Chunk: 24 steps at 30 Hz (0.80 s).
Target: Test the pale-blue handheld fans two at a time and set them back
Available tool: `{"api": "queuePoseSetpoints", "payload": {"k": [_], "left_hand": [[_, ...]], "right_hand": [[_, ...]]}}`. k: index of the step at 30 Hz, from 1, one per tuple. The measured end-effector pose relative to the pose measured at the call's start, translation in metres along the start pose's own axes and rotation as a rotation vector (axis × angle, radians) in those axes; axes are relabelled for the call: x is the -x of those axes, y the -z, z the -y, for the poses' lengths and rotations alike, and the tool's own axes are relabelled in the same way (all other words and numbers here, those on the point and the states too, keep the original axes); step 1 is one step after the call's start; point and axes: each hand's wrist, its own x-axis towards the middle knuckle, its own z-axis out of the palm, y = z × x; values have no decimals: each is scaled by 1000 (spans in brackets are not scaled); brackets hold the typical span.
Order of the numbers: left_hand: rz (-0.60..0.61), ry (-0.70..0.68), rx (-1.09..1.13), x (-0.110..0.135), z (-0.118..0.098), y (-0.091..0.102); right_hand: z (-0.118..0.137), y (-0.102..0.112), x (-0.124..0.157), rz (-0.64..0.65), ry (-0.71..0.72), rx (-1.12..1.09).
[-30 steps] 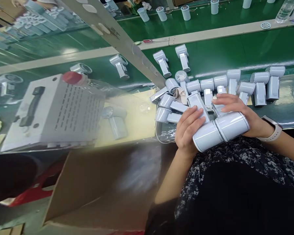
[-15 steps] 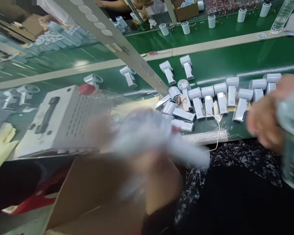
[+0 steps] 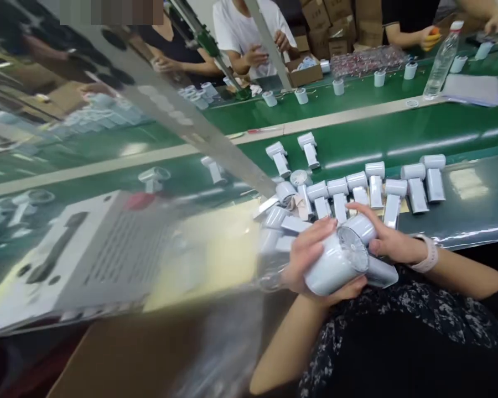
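Observation:
My left hand (image 3: 305,257) is wrapped round a pale blue cylinder (image 3: 330,268), tilted in front of my body. Against its right end is a pale blue handheld device with a round head (image 3: 361,228) and a flat handle (image 3: 382,272). My right hand (image 3: 392,239) grips this head, index finger over the top and thumb at the side. A clear ribbed ring (image 3: 352,249) shows where the two pieces meet; whether they are joined, I cannot tell. Behind my hands, several similar devices (image 3: 392,203) lie in a row on the bench.
A grey vented metal box (image 3: 103,249) and yellow sheets (image 3: 216,243) are at the left, blurred. A slanting metal post (image 3: 216,138) crosses the view. Beyond it, a green conveyor (image 3: 357,135) carries more devices. A plastic bottle (image 3: 442,63) stands at the back, where co-workers sit.
My left hand has moved right from beside the carton and my right hand has come in from the right edge. They now meet at the pieces. The view has tilted up.

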Motion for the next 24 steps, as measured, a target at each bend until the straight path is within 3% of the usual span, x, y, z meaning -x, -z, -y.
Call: {"api": "queuePoseSetpoints", "payload": {"k": [2, 4, 7, 10, 14, 17, 20, 22, 24], "left_hand": [[29, -15, -11, 8, 5, -15], [99, 17, 15, 13, 11, -26], [282, 83, 24, 15, 18, -39], [370, 121, 49, 15, 24, -59], [216, 270, 121, 25, 32, -94], [119, 271, 171, 29, 37, -107], [350, 285, 125, 10, 34, -91], [615, 431, 81, -15, 23, -64], [823, 546, 234, -43, 7, -31]], "right_hand": [[-8, 2, 3, 57, -7, -24], [-5, 16, 14, 63, -11, 55], [7, 46, 39, -31, -50, 294], [10, 66, 61, -152, -59, 406], [1, 67, 68, -332, -18, 403], [3, 64, 64, -314, -31, 456], [21, 84, 69, -383, -113, 582], [37, 115, 85, -580, -251, 725], [47, 155, 111, -809, -476, 937]]}}
